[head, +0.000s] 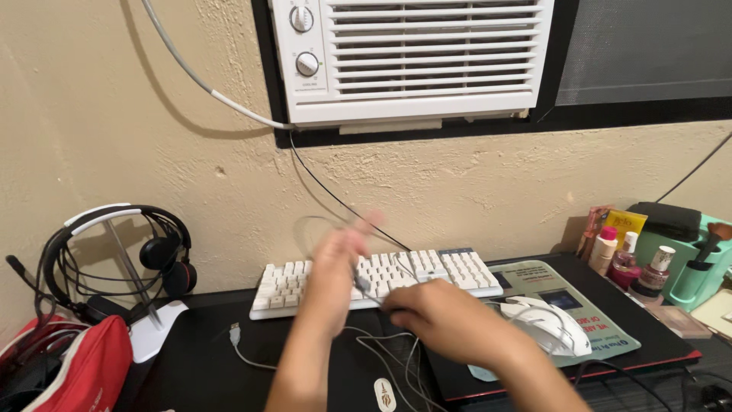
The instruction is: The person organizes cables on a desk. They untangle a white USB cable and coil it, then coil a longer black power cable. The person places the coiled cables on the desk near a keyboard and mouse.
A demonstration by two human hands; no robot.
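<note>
The single head-worn view looks forward and slightly down from just behind the table [198, 358], facing the wall [114, 137] squarely. It sits close: both hands [396, 294] fill the lower middle, the keyboard [450, 271] lies just beyond them, and the air conditioner [427, 61] is cut off by the top edge. No second view shares the scene.

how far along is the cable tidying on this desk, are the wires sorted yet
Not sorted yet. Looking done: the headphones hang on their stand, and the white keyboard sits square against the wall. In hand: the left hand, blurred, lifts a thin cable loop, while the right hand pinches wires on the desk. Left: loose white cables sprawl across the black mat, a plug end lies free, and the white mouse sits among them.
</note>
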